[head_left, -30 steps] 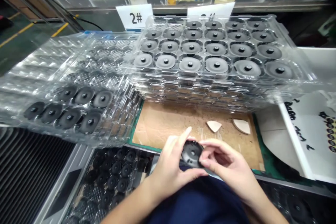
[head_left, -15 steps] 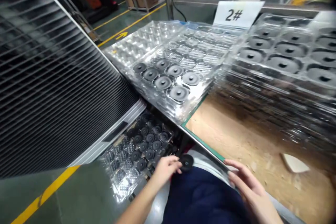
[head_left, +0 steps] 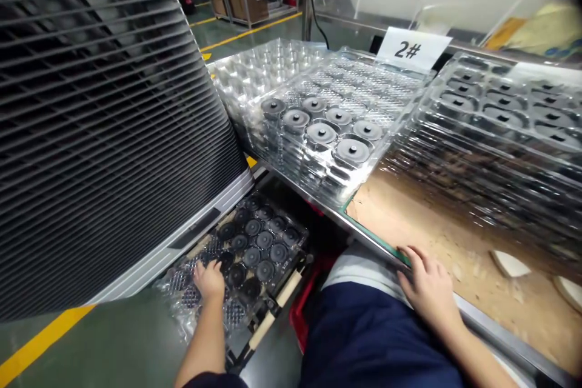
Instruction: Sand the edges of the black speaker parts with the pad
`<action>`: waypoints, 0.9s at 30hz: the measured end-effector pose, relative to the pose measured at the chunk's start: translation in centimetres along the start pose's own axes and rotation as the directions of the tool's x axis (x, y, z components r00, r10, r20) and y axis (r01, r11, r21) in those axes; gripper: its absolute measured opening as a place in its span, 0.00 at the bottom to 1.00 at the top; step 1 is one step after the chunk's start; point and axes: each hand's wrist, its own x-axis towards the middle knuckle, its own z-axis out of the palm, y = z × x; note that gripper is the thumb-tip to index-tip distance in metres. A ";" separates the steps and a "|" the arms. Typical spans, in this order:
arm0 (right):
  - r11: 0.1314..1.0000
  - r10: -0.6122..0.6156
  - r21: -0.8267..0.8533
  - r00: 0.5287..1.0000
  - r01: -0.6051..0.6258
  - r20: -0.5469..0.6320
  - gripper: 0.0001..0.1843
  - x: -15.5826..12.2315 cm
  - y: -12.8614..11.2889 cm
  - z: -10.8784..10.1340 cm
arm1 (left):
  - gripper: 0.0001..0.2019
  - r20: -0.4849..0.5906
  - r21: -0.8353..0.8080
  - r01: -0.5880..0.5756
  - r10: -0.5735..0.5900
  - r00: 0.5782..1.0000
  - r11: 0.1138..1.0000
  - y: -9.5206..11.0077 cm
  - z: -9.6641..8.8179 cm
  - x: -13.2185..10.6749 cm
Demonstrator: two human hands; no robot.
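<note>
Low on the left, my left hand (head_left: 210,280) reaches down over a clear plastic tray (head_left: 285,268) holding several round black discs (head_left: 265,239) with raised centres. Its fingers are apart, close to a black disc (head_left: 226,259) in the tray; I see nothing held, and the fingertips are partly unclear. My right hand (head_left: 427,282) rests on the workbench's green-trimmed front edge (head_left: 377,241), fingers spread on top and thumb at the rim. On the bench, another clear tray (head_left: 313,176) carries several grey-looking discs (head_left: 321,131) in its front pockets.
A large black ribbed panel (head_left: 113,133) stands at the left. Stacked trays (head_left: 491,163) fill the bench's right side, near a "2#" sign (head_left: 411,48). Pale curved pieces (head_left: 511,264) lie on the wooden top (head_left: 459,242). A red bin (head_left: 300,315) stands below.
My left hand has moved left and down from my lap to the lower tray; the black disc it held is no longer seen in it. My right hand stays at the bench edge.
</note>
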 end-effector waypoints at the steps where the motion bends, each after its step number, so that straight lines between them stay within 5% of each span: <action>1: 0.999 0.004 -0.033 1.000 -0.004 -0.007 0.20 -0.2 -0.4 0.1 | 0.17 -0.037 -0.010 0.006 -0.006 0.999 1.000 -0.2 0.8 -0.2; 6: 0.991 0.002 -0.130 1.000 -0.001 0.006 0.23 -0.6 -1.8 0.1 | 0.20 -0.189 -0.102 -0.048 0.028 0.982 0.994 -0.4 2.9 -3.7; 9: 0.985 0.003 -0.170 0.998 0.007 0.061 0.22 0.0 -2.4 -0.6 | 0.19 -0.181 -0.203 -0.261 0.226 0.957 0.944 1.5 3.4 -7.5; 12: 0.980 -0.014 -0.192 0.987 0.045 0.159 0.18 1.6 -2.4 -2.2 | 0.14 -0.159 -0.332 -0.528 0.506 0.848 0.782 6.0 3.4 -11.4; 14: 0.978 -0.069 -0.173 0.967 0.114 0.245 0.16 3.1 -1.8 -4.1 | 0.17 -0.163 -0.423 -0.691 0.700 0.695 0.587 10.2 2.9 -13.6; 16: 0.969 -0.162 -0.124 0.930 0.213 0.329 0.15 4.7 -0.5 -7.0 | 0.20 -0.199 -0.502 -0.798 0.854 0.481 0.333 14.9 1.7 -15.5; 19: 0.947 -0.253 -0.092 0.892 0.307 0.374 0.14 6.5 2.6 -12.8 | 0.23 -0.268 -0.574 -0.816 0.957 0.112 -0.066 21.8 -0.5 -17.2; 21: 0.946 -0.225 -0.145 0.911 0.289 0.346 0.13 7.2 5.5 -17.3 | 0.23 -0.315 -0.584 -0.770 0.946 -0.077 -0.257 26.0 -1.6 -17.6; 24: 0.942 -0.078 -0.296 0.963 0.156 0.260 0.11 7.8 11.5 -24.3 | 0.22 -0.332 -0.493 -0.759 0.899 -0.287 -0.425 31.6 -1.8 -17.5; 26: 0.912 0.061 -0.411 0.983 0.017 0.175 0.12 7.9 16.3 -28.4 | 0.20 -0.294 -0.358 -0.823 0.890 -0.349 -0.441 34.8 -1.0 -17.4; 27: 0.885 0.134 -0.461 0.983 -0.062 0.126 0.13 7.9 18.9 -30.3 | 0.18 -0.280 -0.283 -0.863 0.897 -0.343 -0.419 36.0 -0.4 -17.4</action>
